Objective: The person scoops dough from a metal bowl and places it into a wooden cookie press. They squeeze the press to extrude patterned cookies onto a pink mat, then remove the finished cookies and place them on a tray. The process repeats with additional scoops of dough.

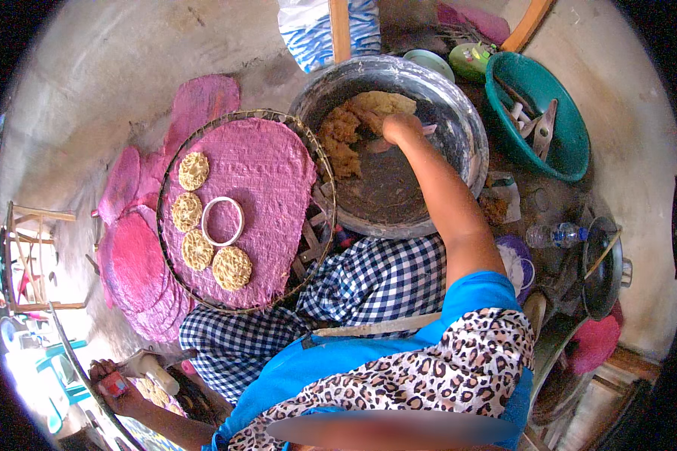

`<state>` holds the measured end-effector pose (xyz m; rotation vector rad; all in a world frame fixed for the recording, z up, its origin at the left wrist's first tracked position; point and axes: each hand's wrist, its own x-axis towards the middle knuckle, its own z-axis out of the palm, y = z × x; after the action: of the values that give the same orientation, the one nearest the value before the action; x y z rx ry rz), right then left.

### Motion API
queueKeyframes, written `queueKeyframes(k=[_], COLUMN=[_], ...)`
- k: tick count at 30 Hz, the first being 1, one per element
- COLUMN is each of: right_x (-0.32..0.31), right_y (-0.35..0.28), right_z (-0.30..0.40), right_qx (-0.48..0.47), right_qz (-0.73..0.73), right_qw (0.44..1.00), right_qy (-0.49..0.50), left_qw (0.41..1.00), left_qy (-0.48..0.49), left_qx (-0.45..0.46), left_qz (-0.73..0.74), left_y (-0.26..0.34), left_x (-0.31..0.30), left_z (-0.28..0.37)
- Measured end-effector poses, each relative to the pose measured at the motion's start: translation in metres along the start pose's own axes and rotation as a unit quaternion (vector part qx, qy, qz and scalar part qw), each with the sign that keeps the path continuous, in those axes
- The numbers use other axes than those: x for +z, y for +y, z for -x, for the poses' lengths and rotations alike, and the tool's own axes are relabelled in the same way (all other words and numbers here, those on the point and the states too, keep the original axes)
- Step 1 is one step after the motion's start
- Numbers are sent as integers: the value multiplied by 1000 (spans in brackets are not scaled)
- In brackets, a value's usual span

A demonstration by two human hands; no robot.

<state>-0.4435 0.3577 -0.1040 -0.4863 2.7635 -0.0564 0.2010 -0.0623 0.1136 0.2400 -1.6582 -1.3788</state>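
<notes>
My right hand (401, 128) is closed in a fist inside a large dark basin (474, 152), gripping a flat strip-like tool (429, 129) that shows on either side of it. Against the fist lies brownish, crumbly dough (339, 132), with a paler piece behind. At the lower left, my left hand (110, 383) is wrapped around one end of a wooden tool (157, 376) with a thick cylinder; a red patch covers part of the hand. On a round woven tray (161, 225), a pink woven mat (259, 186) bears several noodle nests (232, 268) and a white ring (223, 221).
Pink mats (138, 265) are stacked left of the tray. A green basin (575, 135) with wooden tools stands at the upper right. Below it are a plastic bottle (555, 235), a purple container (510, 253) and a dark pan (601, 276). A wooden post (339, 31) rises behind the large basin.
</notes>
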Motion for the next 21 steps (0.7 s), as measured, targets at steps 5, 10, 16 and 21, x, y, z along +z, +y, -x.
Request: queueKeyframes(k=[5,10,16,21], right_x=[27,11,16,24], right_y=[-13,0,38,44], right_z=[11,31,29,25], right_qx=[-89,27,14,3], right_qz=[-200,-186,-60,-67], right_qw=[948,975,996,995], right_qy=[231,122,62,78], left_qw=[973,988,990,996], left_qy=[-136,-107,-94,-49], left_qx=[-51,-30,-37,-33], left_qz=[181,110,94,62], left_y=[-4,0,7,3], left_x=[4,16,11,5], left_z=[-13,-10,-11,-12])
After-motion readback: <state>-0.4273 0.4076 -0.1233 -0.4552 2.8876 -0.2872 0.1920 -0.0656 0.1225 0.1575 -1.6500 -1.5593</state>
